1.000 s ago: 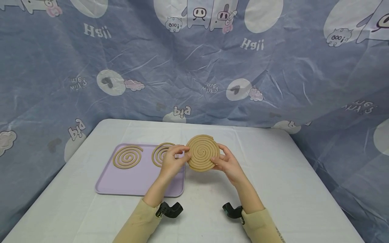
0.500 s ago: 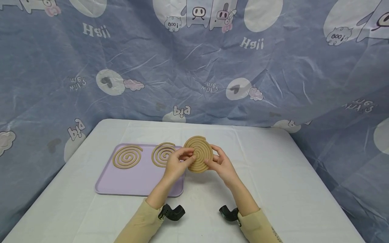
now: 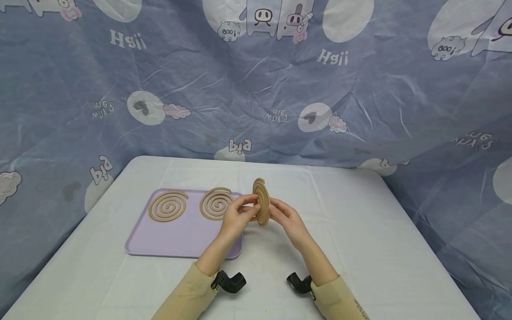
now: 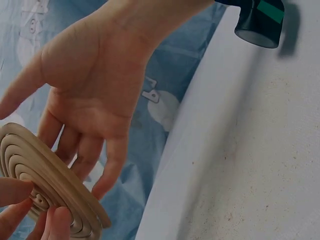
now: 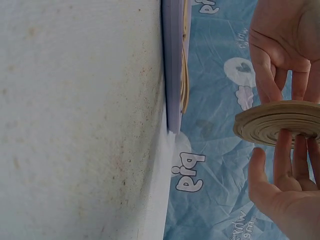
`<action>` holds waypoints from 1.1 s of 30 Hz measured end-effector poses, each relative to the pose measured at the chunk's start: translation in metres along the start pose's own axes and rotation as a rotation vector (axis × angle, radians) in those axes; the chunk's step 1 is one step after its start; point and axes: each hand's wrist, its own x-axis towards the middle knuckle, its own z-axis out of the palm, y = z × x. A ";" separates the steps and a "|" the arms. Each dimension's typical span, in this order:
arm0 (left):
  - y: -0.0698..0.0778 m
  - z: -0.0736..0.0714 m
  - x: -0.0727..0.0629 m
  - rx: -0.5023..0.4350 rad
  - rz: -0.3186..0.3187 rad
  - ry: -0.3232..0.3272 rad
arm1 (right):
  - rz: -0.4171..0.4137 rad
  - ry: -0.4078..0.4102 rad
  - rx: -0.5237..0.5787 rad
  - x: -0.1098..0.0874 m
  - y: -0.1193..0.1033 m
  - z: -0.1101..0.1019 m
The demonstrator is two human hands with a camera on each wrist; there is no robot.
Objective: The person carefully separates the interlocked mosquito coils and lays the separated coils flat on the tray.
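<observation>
A tightly wound tan mosquito coil [image 3: 262,202] is held on edge above the table, just right of the tray. My left hand [image 3: 236,218] has thumb and fingertips gathered at the centre of its left face, as the left wrist view shows. Nearly straight fingers of my right hand [image 3: 290,224] press the opposite face; in the right wrist view its thumb stands apart from the coil [image 5: 280,122]. Two looser spiral coils lie along the far side of the lilac tray [image 3: 172,240]: a left coil [image 3: 168,206] and a right coil [image 3: 217,203], the latter partly behind my left hand.
A white-covered table [image 3: 360,249] extends around the tray, with a blue cartoon-printed sheet [image 3: 240,89] hanging behind it. Black wrist cameras, a left one [image 3: 230,282] and a right one [image 3: 299,283], jut inward from the sleeves.
The coil has turned from facing the camera to nearly edge-on. My left fingers have moved from its rim to its centre, and my right hand has shifted left onto the other face.
</observation>
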 end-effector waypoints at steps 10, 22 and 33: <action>0.018 0.004 -0.010 -0.064 -0.023 -0.068 | -0.013 0.055 -0.011 -0.001 -0.001 -0.001; 0.005 0.003 -0.004 -0.103 -0.017 -0.135 | -0.055 0.002 -0.004 -0.002 0.002 -0.007; -0.008 -0.002 0.002 -0.123 0.011 -0.129 | -0.101 0.012 0.064 -0.003 0.001 -0.009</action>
